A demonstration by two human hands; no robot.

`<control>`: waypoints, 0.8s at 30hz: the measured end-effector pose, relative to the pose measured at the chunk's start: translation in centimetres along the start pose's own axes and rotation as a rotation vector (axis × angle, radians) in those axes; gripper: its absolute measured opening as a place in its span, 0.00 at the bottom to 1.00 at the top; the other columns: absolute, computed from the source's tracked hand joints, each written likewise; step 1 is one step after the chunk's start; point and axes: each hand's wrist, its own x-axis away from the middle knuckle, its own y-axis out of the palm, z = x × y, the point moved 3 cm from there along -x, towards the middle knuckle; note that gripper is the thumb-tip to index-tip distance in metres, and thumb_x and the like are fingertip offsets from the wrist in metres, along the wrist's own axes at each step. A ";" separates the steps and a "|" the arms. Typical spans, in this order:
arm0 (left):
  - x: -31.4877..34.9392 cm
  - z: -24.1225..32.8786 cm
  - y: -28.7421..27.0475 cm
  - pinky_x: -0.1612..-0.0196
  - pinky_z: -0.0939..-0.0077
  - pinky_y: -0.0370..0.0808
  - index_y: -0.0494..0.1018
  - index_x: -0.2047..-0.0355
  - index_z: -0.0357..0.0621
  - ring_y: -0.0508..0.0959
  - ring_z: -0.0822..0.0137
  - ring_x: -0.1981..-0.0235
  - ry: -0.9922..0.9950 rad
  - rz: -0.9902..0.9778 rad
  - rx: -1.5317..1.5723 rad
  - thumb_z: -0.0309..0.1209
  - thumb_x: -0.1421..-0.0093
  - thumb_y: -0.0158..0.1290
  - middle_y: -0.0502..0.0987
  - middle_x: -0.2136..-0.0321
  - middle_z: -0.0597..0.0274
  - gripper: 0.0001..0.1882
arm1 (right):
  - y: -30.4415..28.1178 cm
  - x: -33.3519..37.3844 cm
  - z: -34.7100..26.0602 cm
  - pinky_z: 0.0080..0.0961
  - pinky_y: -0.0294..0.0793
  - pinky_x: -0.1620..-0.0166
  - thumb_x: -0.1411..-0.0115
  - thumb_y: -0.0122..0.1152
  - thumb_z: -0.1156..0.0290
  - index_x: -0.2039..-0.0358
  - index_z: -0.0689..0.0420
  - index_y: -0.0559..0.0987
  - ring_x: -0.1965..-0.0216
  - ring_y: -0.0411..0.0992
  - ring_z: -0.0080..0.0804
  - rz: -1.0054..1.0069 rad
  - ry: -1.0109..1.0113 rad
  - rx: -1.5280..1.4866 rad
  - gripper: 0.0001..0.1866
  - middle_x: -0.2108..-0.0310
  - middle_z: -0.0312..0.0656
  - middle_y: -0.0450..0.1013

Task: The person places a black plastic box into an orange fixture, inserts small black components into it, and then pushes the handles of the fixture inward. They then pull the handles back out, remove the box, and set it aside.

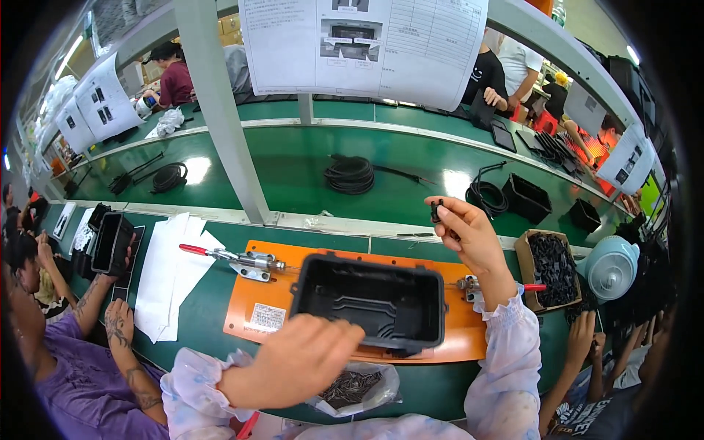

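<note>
My right hand is raised beyond the far right corner of a black plastic box, pinching a small black plastic clip between thumb and fingertips. The open-topped black box lies on an orange fixture plate, between two toggle clamps. Over the near left edge of the box is my left hand, slightly blurred, with its fingers curled together. Its fingertips are turned away, so anything in them is hidden. Just under that hand sits a clear plastic bag of thin metal pins.
A red-handled clamp stands left, another right. A cardboard box of small black parts and a light-blue fan are at right. White papers lie left. Coiled black cables rest beyond the frame post. Co-workers sit both sides.
</note>
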 end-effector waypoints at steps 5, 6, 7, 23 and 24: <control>0.0 0.5 1.8 0.63 0.73 0.72 0.73 0.53 0.32 0.75 0.64 0.65 0.022 0.050 -0.061 0.28 0.51 0.55 0.77 0.61 0.55 0.23 | 0.6 0.3 -0.8 0.10 0.57 0.78 0.30 0.54 0.71 0.44 0.63 0.76 0.80 0.62 0.13 0.025 0.033 0.154 0.16 0.73 0.36 0.74; -0.1 0.4 2.0 0.63 0.74 0.72 0.73 0.52 0.32 0.75 0.65 0.65 0.022 0.034 -0.091 0.28 0.50 0.55 0.76 0.62 0.56 0.23 | 1.1 0.1 -0.8 0.10 0.58 0.78 0.30 0.54 0.71 0.44 0.63 0.76 0.80 0.62 0.13 -0.016 0.021 0.194 0.17 0.72 0.38 0.75; -0.1 0.5 1.9 0.63 0.74 0.72 0.73 0.52 0.32 0.75 0.65 0.65 0.021 0.035 -0.093 0.28 0.50 0.55 0.76 0.62 0.56 0.23 | 1.5 0.0 -0.9 0.11 0.59 0.78 0.30 0.55 0.71 0.43 0.62 0.76 0.80 0.63 0.13 -0.056 0.009 0.235 0.17 0.70 0.39 0.76; 0.3 -2.3 4.0 0.70 0.75 0.75 0.75 0.53 0.33 0.77 0.68 0.69 0.124 -0.038 0.089 0.27 0.52 0.56 0.77 0.67 0.62 0.23 | 3.5 -0.2 -1.9 0.12 0.66 0.74 0.33 0.58 0.70 0.47 0.57 0.80 0.79 0.66 0.14 -0.181 0.024 0.357 0.15 0.70 0.40 0.79; 0.4 -2.0 4.4 0.70 0.76 0.74 0.74 0.52 0.32 0.76 0.68 0.70 0.161 -0.085 0.040 0.28 0.52 0.55 0.76 0.69 0.63 0.25 | 3.8 -0.3 -1.6 0.14 0.68 0.73 0.33 0.59 0.70 0.48 0.58 0.80 0.79 0.67 0.15 -0.219 0.043 0.402 0.15 0.70 0.40 0.79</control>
